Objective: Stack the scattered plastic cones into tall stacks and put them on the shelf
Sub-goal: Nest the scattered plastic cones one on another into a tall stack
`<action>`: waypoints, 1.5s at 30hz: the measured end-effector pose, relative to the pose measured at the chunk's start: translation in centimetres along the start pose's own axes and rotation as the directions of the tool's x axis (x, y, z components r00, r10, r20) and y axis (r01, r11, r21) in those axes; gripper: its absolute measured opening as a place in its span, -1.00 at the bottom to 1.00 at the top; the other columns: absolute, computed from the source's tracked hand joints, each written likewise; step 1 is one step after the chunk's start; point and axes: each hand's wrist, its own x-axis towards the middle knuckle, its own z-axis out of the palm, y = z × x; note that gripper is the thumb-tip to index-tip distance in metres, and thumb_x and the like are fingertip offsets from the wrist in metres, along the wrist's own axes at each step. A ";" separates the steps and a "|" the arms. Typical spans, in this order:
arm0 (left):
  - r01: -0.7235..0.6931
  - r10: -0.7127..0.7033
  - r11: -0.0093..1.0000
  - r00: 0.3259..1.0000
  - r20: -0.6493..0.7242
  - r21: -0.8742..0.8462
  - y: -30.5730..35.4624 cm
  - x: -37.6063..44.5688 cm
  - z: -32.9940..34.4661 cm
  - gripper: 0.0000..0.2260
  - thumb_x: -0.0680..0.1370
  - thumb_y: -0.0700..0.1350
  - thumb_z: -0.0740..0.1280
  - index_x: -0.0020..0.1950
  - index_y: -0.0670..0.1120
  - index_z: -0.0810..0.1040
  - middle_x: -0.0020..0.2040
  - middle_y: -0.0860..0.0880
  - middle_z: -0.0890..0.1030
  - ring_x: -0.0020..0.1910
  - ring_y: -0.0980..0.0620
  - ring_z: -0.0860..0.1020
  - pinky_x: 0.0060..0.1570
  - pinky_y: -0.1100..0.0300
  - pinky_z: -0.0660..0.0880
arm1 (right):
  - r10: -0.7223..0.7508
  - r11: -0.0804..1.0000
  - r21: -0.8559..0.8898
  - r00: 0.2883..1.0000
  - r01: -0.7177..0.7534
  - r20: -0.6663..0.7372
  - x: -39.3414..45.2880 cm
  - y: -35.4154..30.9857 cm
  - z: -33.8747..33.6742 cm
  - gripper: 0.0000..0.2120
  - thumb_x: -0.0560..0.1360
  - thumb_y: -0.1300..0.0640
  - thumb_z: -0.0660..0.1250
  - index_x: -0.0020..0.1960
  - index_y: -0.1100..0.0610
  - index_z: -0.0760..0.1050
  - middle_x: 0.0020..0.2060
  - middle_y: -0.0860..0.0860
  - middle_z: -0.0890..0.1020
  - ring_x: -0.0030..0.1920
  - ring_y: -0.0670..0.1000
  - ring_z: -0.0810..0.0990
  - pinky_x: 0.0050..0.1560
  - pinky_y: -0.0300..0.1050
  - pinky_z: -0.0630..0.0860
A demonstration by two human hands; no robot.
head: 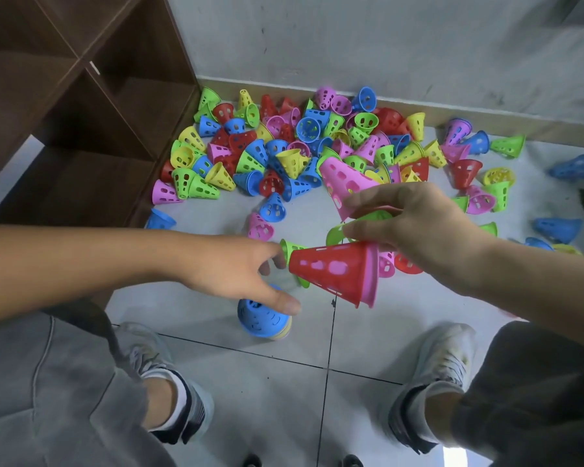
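Grey tiled floor (368,335), perforated multicoloured cones (294,146), seemingly translucent red cone (331,269)

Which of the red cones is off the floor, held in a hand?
The red cone nested over a pink one, gripped by the right hand near its wide rim. The other red cones lie in the pile on the floor.

Your red cone (331,269) sits nested over a pink one (371,278), tilted with its narrow end pointing left, held above the floor. A short stack topped by a blue cone (262,316) stands on the floor just below. A big heap of cones (284,146) in mixed colours lies by the wall, beside the dark wooden shelf (81,96).
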 end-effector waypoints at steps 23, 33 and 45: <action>-0.390 0.261 0.814 0.908 -0.329 -0.430 0.5 -2.4 -1.4 -0.60 0.34 0.08 0.62 0.12 0.04 0.63 0.05 0.09 0.69 0.09 0.03 0.67 0.24 0.07 0.56 | 0.088 0.953 0.292 0.996 -0.082 -0.006 -0.8 -0.8 2.0 -0.86 0.53 0.22 0.43 0.06 0.23 0.66 0.03 0.24 0.69 -0.13 0.06 0.65 -0.28 -0.31 0.56; -0.402 0.267 0.753 0.910 -0.317 -0.521 2.8 -3.2 0.0 -0.56 0.39 0.12 0.58 0.19 0.01 0.60 0.11 -0.04 0.69 0.14 -0.04 0.66 0.24 -0.08 0.56 | 0.040 0.931 0.361 0.999 -0.048 0.029 -2.0 -2.2 3.8 -0.80 0.51 0.25 0.44 0.11 0.27 0.61 -0.09 0.18 0.73 -0.15 0.11 0.74 -0.17 -0.22 0.65; -0.263 0.202 0.931 0.949 -0.242 -0.253 0.1 -3.8 -1.5 -0.56 0.30 0.30 0.51 0.08 0.16 0.58 -0.03 0.13 0.66 -0.07 0.14 0.64 -0.02 0.12 0.60 | 0.114 0.936 0.337 0.993 -0.103 -0.015 -1.2 -1.2 2.9 -0.86 0.54 0.24 0.40 0.03 0.31 0.64 0.11 0.26 0.65 -0.12 0.18 0.73 -0.10 -0.13 0.68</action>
